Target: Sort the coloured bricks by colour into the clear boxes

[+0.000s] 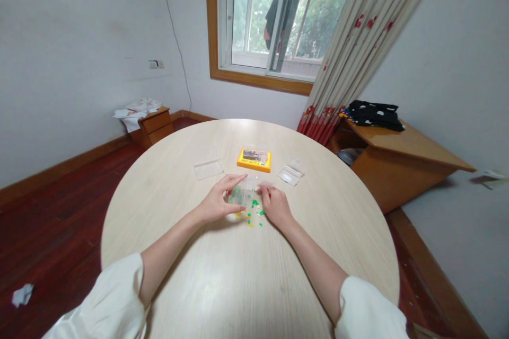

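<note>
My left hand (217, 199) curves thumb and fingers around a clear plastic box (247, 184), in which green bits show. To the right of the box, my right hand (275, 204) is closed in a pinch. Something pale or see-through shows at its fingertips, too small to make out. Small green pieces (255, 203) and a few yellow pieces (251, 224) lie loose on the table between the hands, most of them just under and in front of the box.
Beyond the hands on the round table (242, 286) lies a yellow box with a picture label (254, 159). A shallow clear tray (208, 169) lies to its left, and a clear hinged case (291, 172) to its right. A brown cabinet (397, 159) stands past the right edge.
</note>
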Action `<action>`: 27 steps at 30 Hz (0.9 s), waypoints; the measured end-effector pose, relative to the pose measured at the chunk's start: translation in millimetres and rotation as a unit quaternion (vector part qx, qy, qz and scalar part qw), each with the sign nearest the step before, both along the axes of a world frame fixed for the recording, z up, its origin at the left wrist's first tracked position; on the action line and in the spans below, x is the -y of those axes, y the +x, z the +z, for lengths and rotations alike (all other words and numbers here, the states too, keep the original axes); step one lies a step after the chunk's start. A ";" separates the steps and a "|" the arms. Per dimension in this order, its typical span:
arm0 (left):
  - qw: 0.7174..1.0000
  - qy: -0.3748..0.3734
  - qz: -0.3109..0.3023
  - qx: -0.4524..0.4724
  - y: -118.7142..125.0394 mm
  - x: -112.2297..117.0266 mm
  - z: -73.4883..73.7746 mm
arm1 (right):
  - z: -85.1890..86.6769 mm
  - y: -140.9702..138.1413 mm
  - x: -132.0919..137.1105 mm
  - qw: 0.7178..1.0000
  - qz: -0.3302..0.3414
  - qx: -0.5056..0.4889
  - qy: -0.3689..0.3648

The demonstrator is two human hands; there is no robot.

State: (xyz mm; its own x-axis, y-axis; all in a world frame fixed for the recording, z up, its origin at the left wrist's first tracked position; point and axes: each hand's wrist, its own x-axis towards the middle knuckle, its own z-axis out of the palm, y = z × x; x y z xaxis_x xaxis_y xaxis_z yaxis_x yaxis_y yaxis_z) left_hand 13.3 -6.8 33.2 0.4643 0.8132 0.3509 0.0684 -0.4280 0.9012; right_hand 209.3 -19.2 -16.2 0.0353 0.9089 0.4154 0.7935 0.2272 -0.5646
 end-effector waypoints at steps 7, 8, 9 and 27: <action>0.994 0.073 -0.046 -0.067 -3.1 0.4 -2.4 | -0.5 1.3 -2.9 0.999 0.002 -0.040 0.015; 0.992 0.084 -0.053 -0.075 -3.5 0.0 -2.7 | -0.7 1.4 -3.1 0.999 0.004 -0.047 0.019; 0.991 0.092 -0.057 -0.079 -3.9 -0.2 -2.8 | -1.0 1.6 -3.1 0.998 0.006 -0.054 0.026; 0.948 -0.180 0.074 0.252 -5.7 -19.3 -8.7 | 3.7 -2.3 6.2 0.985 0.087 -0.072 0.129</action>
